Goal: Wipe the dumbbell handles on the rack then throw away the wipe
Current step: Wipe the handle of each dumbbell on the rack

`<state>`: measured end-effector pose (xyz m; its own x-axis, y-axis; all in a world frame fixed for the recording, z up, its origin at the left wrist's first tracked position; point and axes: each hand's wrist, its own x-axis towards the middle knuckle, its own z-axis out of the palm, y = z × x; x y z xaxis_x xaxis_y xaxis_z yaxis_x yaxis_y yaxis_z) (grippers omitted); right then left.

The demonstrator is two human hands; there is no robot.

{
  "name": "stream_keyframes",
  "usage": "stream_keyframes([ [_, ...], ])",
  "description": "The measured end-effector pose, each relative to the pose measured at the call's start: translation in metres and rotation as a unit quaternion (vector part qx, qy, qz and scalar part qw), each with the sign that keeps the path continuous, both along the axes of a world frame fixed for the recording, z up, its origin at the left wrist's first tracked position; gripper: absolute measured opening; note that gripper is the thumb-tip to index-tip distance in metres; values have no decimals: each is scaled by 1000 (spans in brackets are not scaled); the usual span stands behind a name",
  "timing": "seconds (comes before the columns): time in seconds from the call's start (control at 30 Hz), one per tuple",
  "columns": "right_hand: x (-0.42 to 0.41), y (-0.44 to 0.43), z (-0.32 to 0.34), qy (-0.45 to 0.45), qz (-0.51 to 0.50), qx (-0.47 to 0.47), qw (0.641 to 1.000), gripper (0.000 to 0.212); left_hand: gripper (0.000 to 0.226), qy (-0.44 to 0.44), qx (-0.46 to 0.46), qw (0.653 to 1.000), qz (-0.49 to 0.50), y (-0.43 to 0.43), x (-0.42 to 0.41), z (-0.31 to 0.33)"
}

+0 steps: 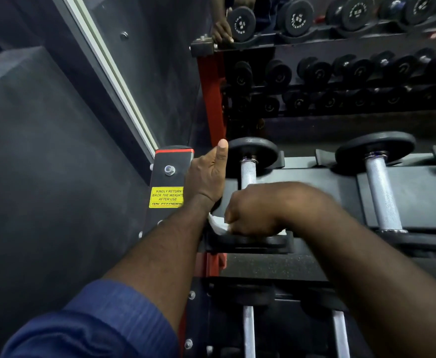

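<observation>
Fingers (233, 219) of our right hand (255, 211) curl round the white wipe (218, 224) at the near end of the leftmost dumbbell handle (248, 174) on the rack (315, 178) — our left hand (206, 174) rests beside it, thumb up, fingers hidden.

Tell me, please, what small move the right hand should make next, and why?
Probably slide the right hand, with the wipe, up the leftmost handle toward the far plate: the hand grips the wipe at the handle's near end, while the stretch beyond it is uncovered.
</observation>
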<state>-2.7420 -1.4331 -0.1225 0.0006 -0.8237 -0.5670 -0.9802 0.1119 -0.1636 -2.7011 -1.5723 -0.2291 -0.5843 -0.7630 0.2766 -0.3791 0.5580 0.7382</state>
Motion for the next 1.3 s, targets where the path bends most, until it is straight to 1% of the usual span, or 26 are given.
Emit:
stream_keyframes([
  [0.03,-8,8,-2,-48,-28,-31,998,20,46,-2,-3,1000,-1,-1,-1,0],
  [0.07,-16,17,-5,-124,-78,-59,987,21,44,-4,-5,1000,0,-1,-1,-1],
  [0.13,-28,34,-11,-288,-197,-74,934,18,49,-6,-7,1000,3,0,0,0],
  [0.17,-34,42,-13,-337,-243,-70,907,18,51,-6,-9,1000,6,0,-1,1],
  [0.2,-40,47,-17,-351,-276,-72,892,20,53,-4,-9,1000,7,-1,-1,0],
  [0.23,-45,53,-21,-338,-299,-77,889,22,55,-4,-9,1000,6,-1,-1,-1],
  [0.3,-56,59,-30,-246,-323,-94,909,24,52,-8,-6,1000,6,0,-1,0],
  [0.33,-59,61,-36,-216,-332,-100,912,26,51,-7,-5,1000,7,1,-1,1],
  [0.37,-57,62,-42,-218,-341,-103,909,32,53,-7,-7,1000,7,1,-1,1],
  [0.43,-46,61,-59,-301,-366,-99,875,41,58,-9,-10,1000,11,2,-1,1],
  [0.5,-39,59,-71,-376,-393,-104,833,35,58,-4,-9,1000,12,2,-1,0],
  [0.57,-43,62,-73,-427,-414,-109,797,26,54,-1,-4,1000,10,2,-1,0],
  [0.63,-45,63,-74,-445,-420,-108,784,21,54,0,-4,1000,14,1,-1,0],
  [0.77,-37,54,-70,-399,-361,-83,839,12,59,-1,-2,1000,15,3,-1,3],
  [0.8,-39,55,-67,-395,-361,-83,841,12,58,-4,-1,1000,13,3,-1,4],
  [0.87,-45,58,-66,-424,-394,-92,810,20,54,-8,-2,1000,11,3,-1,3],
  [0.9,-46,58,-66,-433,-406,-99,798,17,54,-10,-5,1000,11,2,-1,3],
  [0.93,-44,56,-66,-428,-405,-103,801,14,54,-12,-11,1000,13,1,-1,2],
  [1.0,-37,54,-66,-368,-384,-102,841,13,56,-14,-14,1000,15,1,-1,1],
  [1.07,-34,54,-53,-248,-359,-117,892,25,60,-11,-4,1000,15,1,-2,1],
  [1.1,-35,55,-43,-195,-349,-142,906,29,61,-13,-4,1000,13,1,-2,0],
  [1.17,-33,53,-23,-157,-326,-234,903,19,59,-10,2,1000,8,0,-3,-3],
  [1.2,-31,48,-19,-149,-296,-293,897,8,60,-11,7,1000,6,-2,-3,-3],
  [1.23,-28,42,-19,-133,-259,-331,897,5,64,-14,12,1000,4,-3,-4,-3],
  [1.27,-27,37,-23,-118,-216,-339,908,13,69,-19,17,1000,3,-4,-5,-4],
  [1.3,-26,32,-28,-108,-168,-321,926,19,71,-24,21,1000,3,-6,-4,-5],
])
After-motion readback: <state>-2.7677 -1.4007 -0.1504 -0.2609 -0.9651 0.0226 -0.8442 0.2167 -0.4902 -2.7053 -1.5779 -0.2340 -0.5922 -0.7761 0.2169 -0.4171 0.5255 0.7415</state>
